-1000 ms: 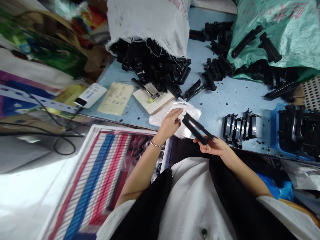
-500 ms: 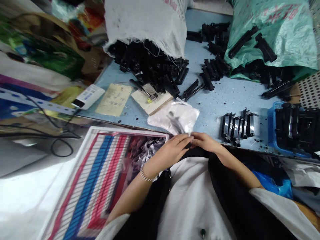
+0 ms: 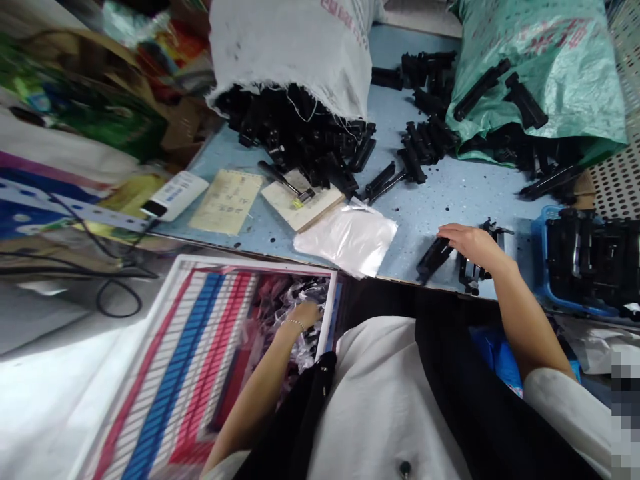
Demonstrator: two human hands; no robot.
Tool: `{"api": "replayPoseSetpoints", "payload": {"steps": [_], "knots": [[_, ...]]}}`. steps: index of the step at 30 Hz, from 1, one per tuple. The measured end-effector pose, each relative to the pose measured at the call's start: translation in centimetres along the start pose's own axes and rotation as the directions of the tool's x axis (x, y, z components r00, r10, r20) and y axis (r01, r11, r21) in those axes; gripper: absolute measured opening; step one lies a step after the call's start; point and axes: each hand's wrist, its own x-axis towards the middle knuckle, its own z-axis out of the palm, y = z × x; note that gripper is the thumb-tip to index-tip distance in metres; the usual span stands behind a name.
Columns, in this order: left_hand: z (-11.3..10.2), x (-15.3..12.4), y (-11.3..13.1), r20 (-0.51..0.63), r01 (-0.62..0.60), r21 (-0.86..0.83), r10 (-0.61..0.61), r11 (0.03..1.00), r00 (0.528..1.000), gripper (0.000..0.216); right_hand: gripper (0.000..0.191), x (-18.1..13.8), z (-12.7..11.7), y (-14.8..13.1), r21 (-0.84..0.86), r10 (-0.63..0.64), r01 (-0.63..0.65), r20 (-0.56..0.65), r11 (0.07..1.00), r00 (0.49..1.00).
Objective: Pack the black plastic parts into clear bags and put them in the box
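My right hand (image 3: 473, 245) is over the row of parts near the table's front edge. Its fingers close over the upper end of a long black plastic part (image 3: 433, 260), which is tilted. Other black parts (image 3: 471, 270) stand just below and beside this hand. My left hand (image 3: 306, 313) is down inside the white-rimmed crate (image 3: 327, 317), among black parts in clear plastic bags (image 3: 300, 340). Its fingers are mostly hidden, so I cannot tell whether it holds anything. A stack of clear plastic bags (image 3: 350, 237) lies flat on the blue table between the hands.
A white woven sack (image 3: 293, 47) and a green sack (image 3: 545, 60) spill black parts onto the blue table (image 3: 320, 248). At right stands a blue basket (image 3: 543, 260) of parts. A notepad (image 3: 300, 200), a yellow paper (image 3: 226, 201) and a white device (image 3: 176, 193) lie at left.
My hands were together at the table edge by the plastic bags. The left has gone down into the crate; the right has moved to the row and shifted one black part leftward.
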Motion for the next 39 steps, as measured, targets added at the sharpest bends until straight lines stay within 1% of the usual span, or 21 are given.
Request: {"api": "replayPoseSetpoints", "payload": {"steps": [2, 3, 4, 5, 6, 7, 8, 10, 12, 14, 16, 19, 23, 26, 28, 30, 32, 34, 35, 37, 39], "knots": [[-1.8, 0.6, 2.0, -0.075, 0.032, 0.006, -0.031, 0.999, 0.997, 0.032, 0.033, 0.3, 0.2, -0.9, 0.186, 0.064, -0.053, -0.055, 0.981, 0.996], [-2.7, 0.9, 3.4, -0.165, 0.009, -0.008, -0.010, 1.000, 0.986, 0.035, 0.032, 0.6, 0.6, -1.5, 0.297, 0.117, -0.089, -0.079, 0.951, 0.990], [-3.6, 1.4, 5.1, -0.290, -0.041, -0.025, 0.032, 0.999, 0.956, 0.037, 0.032, 0.9, 1.3, -2.1, 0.420, 0.181, -0.125, -0.096, 0.899, 0.979], [-4.4, 2.0, 6.9, -0.428, -0.124, -0.035, 0.098, 0.992, 0.899, 0.035, 0.033, 1.4, 2.1, -2.8, 0.551, 0.248, -0.154, -0.099, 0.820, 0.964], [-5.0, 2.8, 8.7, -0.524, -0.199, -0.016, 0.161, 0.980, 0.837, 0.031, 0.033, 1.8, 3.0, -3.6, 0.680, 0.308, -0.171, -0.085, 0.713, 0.948], [-5.5, 3.6, 10.2, -0.571, -0.236, 0.016, 0.203, 0.972, 0.796, 0.029, 0.035, 2.2, 3.9, -4.3, 0.794, 0.358, -0.175, -0.057, 0.582, 0.932], [-5.8, 4.6, 11.4, -0.578, -0.252, 0.040, 0.228, 0.967, 0.784, 0.026, 0.036, 2.6, 4.8, -5.0, 0.881, 0.394, -0.169, -0.022, 0.442, 0.919], [-6.2, 6.5, 12.4, -0.529, -0.245, 0.032, 0.225, 0.969, 0.819, 0.021, 0.039, 3.0, 6.0, -6.3, 0.971, 0.429, -0.152, 0.059, 0.186, 0.901], [-6.5, 8.1, 11.7, -0.469, -0.276, -0.077, 0.209, 0.958, 0.858, 0.021, 0.040, 3.2, 6.3, -7.3, 0.990, 0.441, -0.144, 0.127, 0.005, 0.889], [-6.9, 9.1, 10.2, -0.441, -0.332, -0.238, 0.203, 0.913, 0.875, 0.018, 0.039, 3.2, 6.0, -8.0, 0.984, 0.421, -0.128, 0.167, -0.121, 0.891], [-7.3, 9.4, 8.9, -0.430, -0.348, -0.390, 0.166, 0.852, 0.887, 0.012, 0.037, 3.6, 5.5, -8.8, 0.970, 0.374, -0.101, 0.181, -0.223, 0.909], [-7.7, 9.4, 8.1, -0.431, -0.343, -0.514, 0.110, 0.786, 0.896, 0.017, 0.034, 4.7, 5.3, -10.3, 0.930, 0.286, -0.066, 0.178, -0.362, 0.941], [-8.1, 8.6, 8.3, -0.498, -0.417, -0.535, 0.124, 0.735, 0.858, 0.015, 0.027, 7.0, 6.8, -12.3, 0.877, 0.227, -0.043, 0.171, -0.479, 0.959], [-8.5, 7.2, 8.4, -0.581, -0.453, -0.532, 0.080, 0.715, 0.810, 0.009, 0.025, 8.2, 8.1, -13.1, 0.883, 0.297, -0.040, 0.200, -0.468, 0.934], [-8.7, 6.2, 8.3, -0.659, -0.503, -0.394, 0.145, 0.769, 0.738, 0.010, 0.027, 7.9, 8.5, -13.0, 0.900, 0.360, -0.040, 0.214, -0.435, 0.908], [-8.8, 5.6, 8.2, -0.676, -0.527, -0.174, 0.289, 0.832, 0.678, 0.021, 0.026, 6.5, 8.4, -12.5, 0.897, 0.359, -0.050, 0.226, -0.439, 0.906], [-8.9, 5.8, 8.0, -0.638, -0.513, -0.044, 0.371, 0.857, 0.675, 0.033, 0.024, 4.1, 8.0, -11.8, 0.868, 0.253, -0.122, 0.270, -0.481, 0.929], [-8.9, 6.3, 7.8, -0.620, -0.507, -0.061, 0.365, 0.860, 0.695, 0.042, 0.024, 1.6, 7.9, -11.3, 0.808, 0.061, -0.278, 0.359, -0.519, 0.931], [-8.9, 6.6, 7.7, -0.620, -0.514, -0.099, 0.352, 0.852, 0.702, 0.047, 0.024, 0.5, 8.0, -11.2, 0.764, -0.037, -0.365, 0.410, -0.532, 0.911], [-8.8, 6.8, 7.6, -0.621, -0.540, -0.177, 0.332, 0.823, 0.710, 0.054, 0.027, -0.8, 8.7, -11.2, 0.650, -0.198, -0.516, 0.499, -0.558, 0.844], [-8.4, 6.2, 7.8, -0.614, -0.577, -0.202, 0.357, 0.791, 0.704, 0.058, 0.028, -0.7, 9.7, -11.4, 0.554, -0.278, -0.586, 0.542, -0.591, 0.793]]}}
